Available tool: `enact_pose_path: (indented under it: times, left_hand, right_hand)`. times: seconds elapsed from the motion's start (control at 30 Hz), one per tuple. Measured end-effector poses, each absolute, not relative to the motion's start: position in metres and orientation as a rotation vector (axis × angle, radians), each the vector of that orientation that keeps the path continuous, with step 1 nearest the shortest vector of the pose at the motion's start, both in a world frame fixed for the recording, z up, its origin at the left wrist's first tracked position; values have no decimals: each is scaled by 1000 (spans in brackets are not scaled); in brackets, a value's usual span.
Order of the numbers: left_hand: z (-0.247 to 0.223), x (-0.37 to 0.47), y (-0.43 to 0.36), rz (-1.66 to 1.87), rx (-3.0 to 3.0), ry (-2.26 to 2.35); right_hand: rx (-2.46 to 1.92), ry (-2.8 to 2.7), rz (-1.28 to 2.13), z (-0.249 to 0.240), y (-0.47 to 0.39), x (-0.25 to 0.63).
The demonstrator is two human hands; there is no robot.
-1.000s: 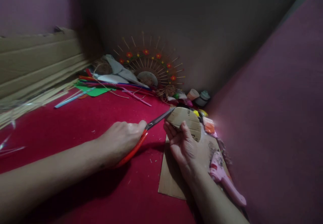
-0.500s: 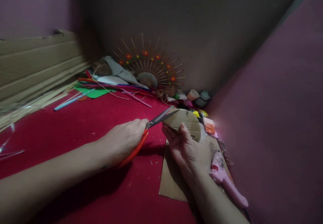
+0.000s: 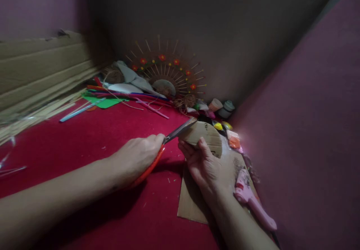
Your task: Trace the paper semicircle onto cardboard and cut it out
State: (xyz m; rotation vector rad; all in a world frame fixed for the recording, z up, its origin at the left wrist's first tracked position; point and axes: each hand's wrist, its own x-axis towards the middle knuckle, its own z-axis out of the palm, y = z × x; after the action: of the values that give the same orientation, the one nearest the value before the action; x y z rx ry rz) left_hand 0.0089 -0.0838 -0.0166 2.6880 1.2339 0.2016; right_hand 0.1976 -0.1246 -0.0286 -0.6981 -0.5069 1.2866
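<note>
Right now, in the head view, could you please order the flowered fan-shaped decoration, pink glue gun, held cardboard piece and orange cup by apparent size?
1. Flowered fan-shaped decoration
2. Held cardboard piece and pink glue gun: too alike to rank
3. Orange cup

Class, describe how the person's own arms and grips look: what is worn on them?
The left arm and right arm show no sleeves. The left grip and right grip are ungloved hands. No watch, bracelet or ring shows, though some fingers are hidden.
</note>
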Motion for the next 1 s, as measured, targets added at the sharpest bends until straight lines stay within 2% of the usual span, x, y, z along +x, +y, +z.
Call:
enact_pose_path:
  times: [0.1,0.57,0.8,1.0]
  left_hand:
    - [-14,11,-85,47,2726,1284]
    - [-9,5,-82,84,2758,1278]
    - [-11,3,-72,548,2605,1160]
    - [-12,7,-77,356,2621,1107]
  right_hand:
    - [-696,-489,1301,-29,-125,197]
    - [-681,-457,1272,-28,-123,200]
    - [-686,-504,1313,-30,-122,204]
    - [-710,-565,1315,-30,-123,203]
